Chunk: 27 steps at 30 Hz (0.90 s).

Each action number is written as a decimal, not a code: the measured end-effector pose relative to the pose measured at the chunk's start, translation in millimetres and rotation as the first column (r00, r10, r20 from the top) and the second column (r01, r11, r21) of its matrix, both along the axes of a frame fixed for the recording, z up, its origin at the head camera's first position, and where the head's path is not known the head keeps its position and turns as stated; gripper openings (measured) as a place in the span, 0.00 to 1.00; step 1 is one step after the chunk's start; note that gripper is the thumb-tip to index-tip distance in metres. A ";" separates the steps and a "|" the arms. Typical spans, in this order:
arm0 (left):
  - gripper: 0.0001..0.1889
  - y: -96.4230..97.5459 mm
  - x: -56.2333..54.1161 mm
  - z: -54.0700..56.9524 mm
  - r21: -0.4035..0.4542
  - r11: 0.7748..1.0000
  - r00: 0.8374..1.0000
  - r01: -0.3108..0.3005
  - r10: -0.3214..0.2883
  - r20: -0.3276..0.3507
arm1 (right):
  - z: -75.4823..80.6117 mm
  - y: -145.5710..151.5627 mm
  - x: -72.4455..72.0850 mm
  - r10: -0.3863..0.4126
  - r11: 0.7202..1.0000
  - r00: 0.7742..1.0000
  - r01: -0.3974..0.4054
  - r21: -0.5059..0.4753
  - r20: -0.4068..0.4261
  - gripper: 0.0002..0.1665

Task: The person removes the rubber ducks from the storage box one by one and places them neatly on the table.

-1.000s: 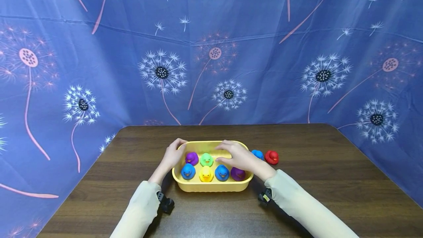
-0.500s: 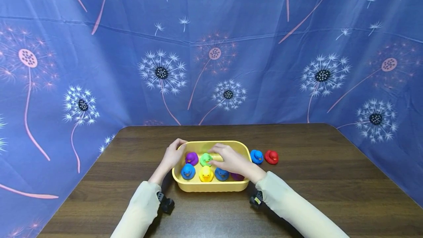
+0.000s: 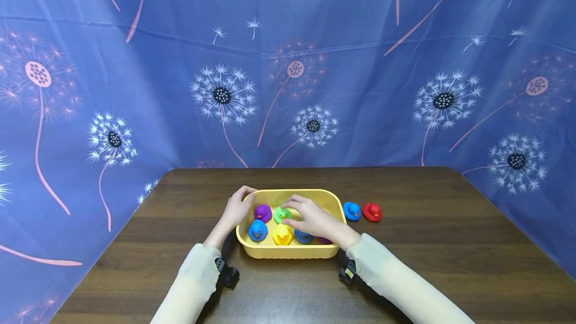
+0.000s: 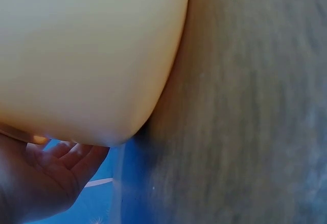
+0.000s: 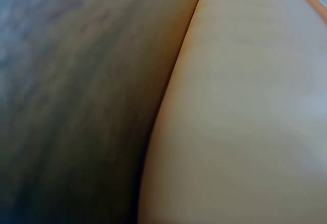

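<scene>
In the head view a yellow plastic basin [image 3: 288,252] stands on the table with several rubber ducks in it. My left hand [image 3: 237,209] holds the basin's far left corner; in the left wrist view its fingers [image 4: 87,166] lie against the outer wall. My right hand [image 3: 313,219] reaches in over the right side, thumb and fingers curved round a green rubber duck [image 3: 280,213]. Beside that duck sit a purple duck [image 3: 263,213], a blue duck [image 3: 258,231] and a yellow duck [image 3: 282,235]. Another blue duck [image 3: 302,236] and a purple one [image 3: 324,240] are partly hidden under the right hand.
Just right of the basin, a blue duck [image 3: 352,211] and a red duck [image 3: 372,212] sit on the brown wooden table [image 3: 427,244]. A blue dandelion-print cloth [image 3: 360,89] hangs behind the table. Basin wall [image 5: 240,121] fills much of the right wrist view.
My right hand has moved left inside the basin, from the right side to the green duck, uncovering the blue duck outside. The left hand has stayed at its corner. The head view has shifted slightly.
</scene>
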<state>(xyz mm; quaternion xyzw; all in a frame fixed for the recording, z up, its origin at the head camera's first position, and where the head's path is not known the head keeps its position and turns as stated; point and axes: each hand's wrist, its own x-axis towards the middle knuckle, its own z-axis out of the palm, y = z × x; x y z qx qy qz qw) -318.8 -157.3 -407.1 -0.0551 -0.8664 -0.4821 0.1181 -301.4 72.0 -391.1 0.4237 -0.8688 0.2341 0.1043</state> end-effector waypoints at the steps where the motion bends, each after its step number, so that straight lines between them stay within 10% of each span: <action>1: 0.10 0.0 -0.4 0.0 -0.001 1.000 1.000 -0.001 0.001 -0.002 | -0.2 -0.3 -0.5 -0.002 1.000 1.000 0.001 0.008 0.006 0.22; 27: 0.10 0.3 0.2 -0.1 -0.020 1.000 1.000 0.007 -0.007 -0.001 | -2.9 -1.1 0.3 -0.020 1.000 0.997 0.018 0.023 0.075 0.15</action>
